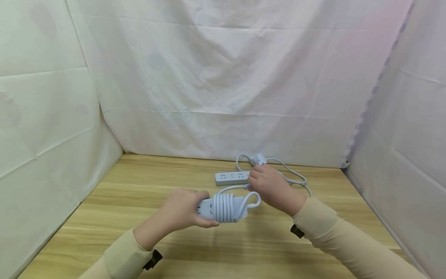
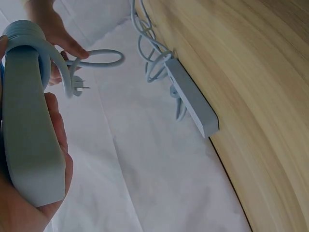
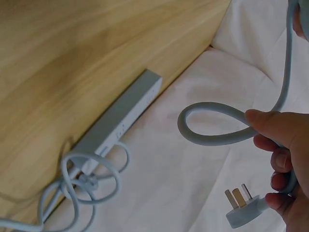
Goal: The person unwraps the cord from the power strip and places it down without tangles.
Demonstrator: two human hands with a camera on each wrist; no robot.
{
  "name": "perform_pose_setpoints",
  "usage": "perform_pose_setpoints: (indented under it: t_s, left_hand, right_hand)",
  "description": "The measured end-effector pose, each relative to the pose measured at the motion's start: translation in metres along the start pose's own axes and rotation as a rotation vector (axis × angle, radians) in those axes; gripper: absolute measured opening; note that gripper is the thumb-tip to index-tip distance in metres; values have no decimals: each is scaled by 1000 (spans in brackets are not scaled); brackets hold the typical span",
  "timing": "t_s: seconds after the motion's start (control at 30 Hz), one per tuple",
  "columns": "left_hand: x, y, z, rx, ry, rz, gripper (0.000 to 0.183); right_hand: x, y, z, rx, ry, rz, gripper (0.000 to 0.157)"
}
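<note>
My left hand point(image 1: 181, 209) grips a white power strip point(image 1: 205, 209) by one end, thumb along its near side. Several turns of its cord point(image 1: 223, 208) are wound around the strip's middle. To the right, my right hand point(image 1: 271, 186) holds the loose end of this cord. In the right wrist view, the cord makes a small loop point(image 3: 212, 140) beside the thumb, with fingers curled around it. A three-pin plug point(image 3: 244, 212) sticks out below those fingers. The left wrist view shows the strip's smooth underside point(image 2: 31, 130) from close up.
A second white power strip point(image 1: 230, 178) lies on the wooden table point(image 1: 156, 170) near the back, partly behind my right hand. Its cord point(image 1: 297, 181) lies in loose loops to the right. White cloth point(image 1: 223, 85) hangs at the back and both sides.
</note>
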State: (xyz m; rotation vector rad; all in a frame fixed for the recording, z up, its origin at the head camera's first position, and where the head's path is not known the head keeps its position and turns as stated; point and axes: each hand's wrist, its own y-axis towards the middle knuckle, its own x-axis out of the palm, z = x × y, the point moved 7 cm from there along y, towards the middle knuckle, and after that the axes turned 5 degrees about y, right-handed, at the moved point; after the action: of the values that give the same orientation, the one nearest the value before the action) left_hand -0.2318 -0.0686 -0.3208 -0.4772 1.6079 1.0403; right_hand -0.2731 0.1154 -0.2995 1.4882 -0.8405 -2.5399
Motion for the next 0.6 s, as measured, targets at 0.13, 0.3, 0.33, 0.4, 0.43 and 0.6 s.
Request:
perform_pose_setpoints:
  t_s: [0.13,0.3,0.33,0.4,0.43,0.6]
  left_hand:
    - [0,3,1,-35,-108,-34,52]
    - [-1,6,1,-86,-198,-44,49]
    - [-1,6,0,-98,-210,-39,49]
    - [-1,7,-2,-131,-243,-28,48]
    - [-1,7,-3,-150,-256,-24,48]
    - [0,9,-9,-259,-293,-9,49]
  right_hand:
    - [7,0,-8,-18,35,27,27]
    - [14,0,-20,-29,90,60,25]
    - [14,0,-22,-22,108,76,26]
    - [14,0,-25,-11,104,106,23]
    - [14,1,-27,-3,86,111,21]
    - [21,6,-34,95,115,27,37]
